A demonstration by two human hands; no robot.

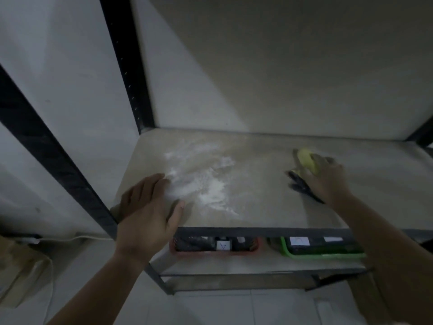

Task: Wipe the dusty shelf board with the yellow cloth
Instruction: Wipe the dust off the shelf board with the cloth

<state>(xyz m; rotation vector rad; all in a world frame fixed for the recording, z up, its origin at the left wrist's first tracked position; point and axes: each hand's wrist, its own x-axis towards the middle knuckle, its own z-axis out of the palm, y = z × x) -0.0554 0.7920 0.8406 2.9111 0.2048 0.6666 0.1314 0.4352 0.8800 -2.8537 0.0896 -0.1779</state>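
The pale shelf board (269, 184) carries a patch of white dust (206, 181) on its left half. My left hand (147, 212) lies flat on the board's front left corner, fingers straight, right beside the dust. My right hand (328, 179) is over the right part of the board and grips the bunched yellow cloth (307, 160), which sticks out past the fingers. A dark shape, its shadow or part of the cloth, lies under that hand; the blur hides which.
Black metal uprights (127, 64) frame the rack, with a white wall behind. On the lower shelf stand a red basket (215, 248) and a green basket (323, 250). A white cable (77, 238) runs along the floor at left.
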